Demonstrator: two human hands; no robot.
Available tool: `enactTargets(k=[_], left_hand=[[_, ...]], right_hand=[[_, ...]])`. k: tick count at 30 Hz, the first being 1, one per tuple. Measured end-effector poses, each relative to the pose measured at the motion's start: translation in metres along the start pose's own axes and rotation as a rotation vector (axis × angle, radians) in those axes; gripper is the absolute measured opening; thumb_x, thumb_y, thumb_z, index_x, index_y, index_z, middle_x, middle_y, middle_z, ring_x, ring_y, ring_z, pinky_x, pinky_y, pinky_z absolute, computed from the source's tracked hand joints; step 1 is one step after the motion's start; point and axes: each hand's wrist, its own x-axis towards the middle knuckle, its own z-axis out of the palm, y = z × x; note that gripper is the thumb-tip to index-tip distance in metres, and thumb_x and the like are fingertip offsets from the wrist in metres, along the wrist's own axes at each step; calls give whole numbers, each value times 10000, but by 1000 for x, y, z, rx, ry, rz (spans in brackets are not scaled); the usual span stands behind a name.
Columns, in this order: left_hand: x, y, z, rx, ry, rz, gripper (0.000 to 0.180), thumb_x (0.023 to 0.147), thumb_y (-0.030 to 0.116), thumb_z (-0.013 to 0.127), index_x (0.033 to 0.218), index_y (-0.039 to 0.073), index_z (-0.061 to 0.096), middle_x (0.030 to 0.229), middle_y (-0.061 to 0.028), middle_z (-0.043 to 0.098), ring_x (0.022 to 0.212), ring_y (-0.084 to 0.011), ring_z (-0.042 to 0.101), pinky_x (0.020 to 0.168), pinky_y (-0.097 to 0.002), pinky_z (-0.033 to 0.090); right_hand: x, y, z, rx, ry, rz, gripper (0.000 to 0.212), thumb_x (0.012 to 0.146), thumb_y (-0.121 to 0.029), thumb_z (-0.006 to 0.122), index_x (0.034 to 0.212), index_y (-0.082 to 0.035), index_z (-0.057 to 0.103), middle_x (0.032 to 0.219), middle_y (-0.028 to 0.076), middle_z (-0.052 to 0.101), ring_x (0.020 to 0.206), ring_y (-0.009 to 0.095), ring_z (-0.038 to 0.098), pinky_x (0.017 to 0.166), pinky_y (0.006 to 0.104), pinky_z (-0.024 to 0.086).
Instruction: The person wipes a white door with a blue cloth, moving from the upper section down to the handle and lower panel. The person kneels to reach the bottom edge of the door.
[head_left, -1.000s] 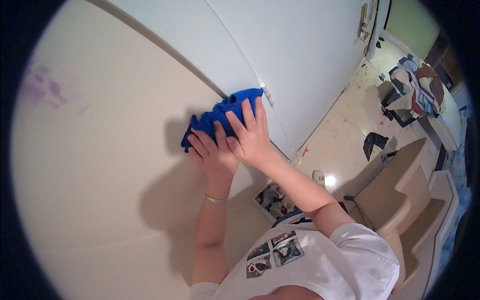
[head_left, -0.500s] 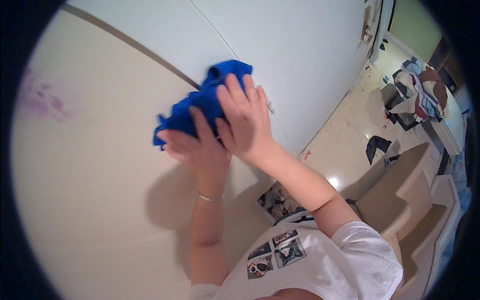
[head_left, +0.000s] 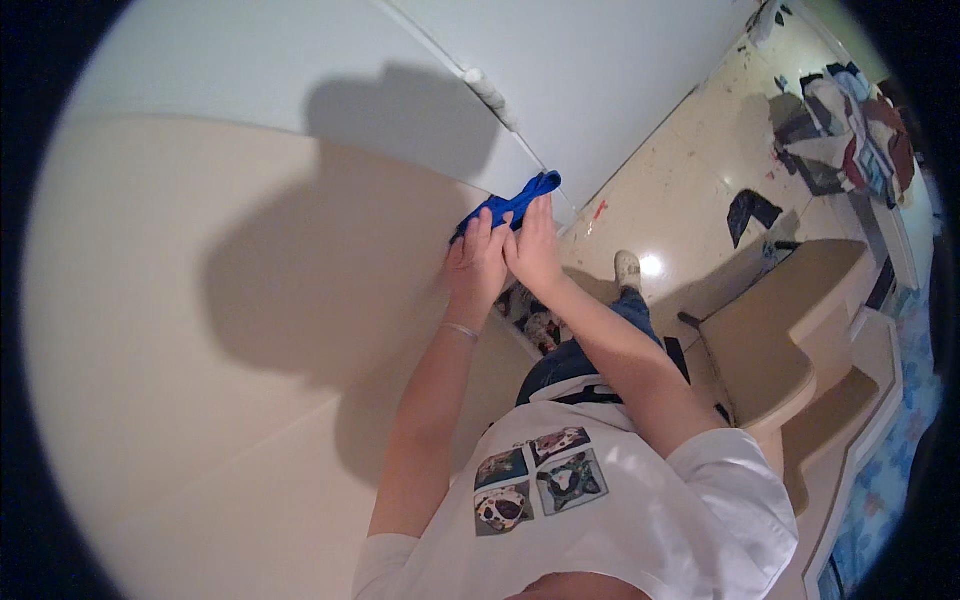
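Observation:
A crumpled blue cloth (head_left: 510,207) lies against the cream upright surface (head_left: 300,270), close to its border with a white door panel (head_left: 620,70). My left hand (head_left: 480,262) presses on the cloth's left part, fingers pointing up and a thin bracelet at the wrist. Beside it, my right hand (head_left: 536,250) holds the right part of the cloth, its fingers close together. The two hands touch or nearly touch; their palms are hidden. Both arms reach forward, and their shadows fall broadly over the cream surface.
A white hinge (head_left: 487,92) sits on the door seam. Right of me stands a tan padded chair (head_left: 770,330); behind it is a heap of clothes (head_left: 850,130). A dark cloth piece (head_left: 750,213) lies on the shiny floor (head_left: 660,170). My shoe (head_left: 627,268) shows below.
Both hands and the blue cloth have moved right and lower along the surface, towards my body. The cloth looks more bunched, and the view has shifted so my legs and a shoe show.

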Motion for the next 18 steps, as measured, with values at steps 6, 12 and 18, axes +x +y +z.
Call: enactTargets(k=[6, 12, 18], left_hand=[[-3, -10, 47, -270, -193, 81, 313, 891, 155, 477, 1192, 148, 565, 1413, -73, 413, 1266, -216, 421, 1013, -351, 373], [-8, -5, 68, -293, -235, 89, 361, 899, 142, 444, 1248, 89, 518, 1459, -46, 356, 1319, -209, 361, 1061, -352, 311], [-10, -26, -7, -205, -113, 88, 314, 876, 199, 497, 1169, 124, 582, 1415, -31, 424, 1259, -197, 422, 998, -377, 351]], right_hand=[[-25, 45, 42, 192, -85, 276, 556, 844, -151, 527, 1257, 144, 301, 1293, 364, 335, 1205, 500, 343, 1031, 471, 297], [-31, 54, 60, 401, -71, 532, 434, 889, -168, 478, 1196, 117, 367, 1207, 311, 410, 1105, 453, 426, 979, 443, 331], [-32, -17, 50, 401, -23, 358, 469, 917, -162, 442, 1260, 134, 320, 1203, 319, 415, 1117, 450, 407, 986, 446, 314]])
